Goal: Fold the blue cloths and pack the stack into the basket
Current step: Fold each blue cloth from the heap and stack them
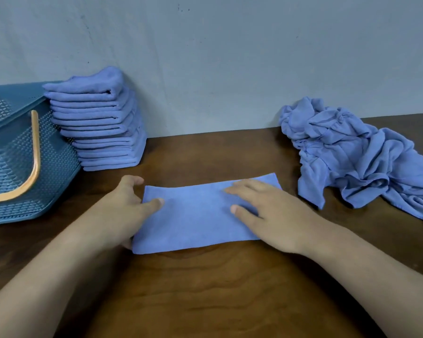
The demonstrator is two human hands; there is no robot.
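Observation:
A blue cloth point(195, 215), folded into a flat rectangle, lies on the brown table in front of me. My left hand point(125, 208) pinches its left edge, thumb on top and fingers curled at the edge. My right hand point(261, 211) rests flat on the cloth's right half with straight fingers. A tall stack of folded blue cloths point(100, 123) stands at the back left against the wall. Beside that stack, at the far left, is the teal basket point(54, 167) with an orange handle. A crumpled pile of unfolded blue cloths point(357, 152) lies at the right.
The wooden table point(217, 289) runs up to a grey wall point(230, 57) close behind everything. The basket reaches past the left frame edge, and the crumpled pile runs off the right edge.

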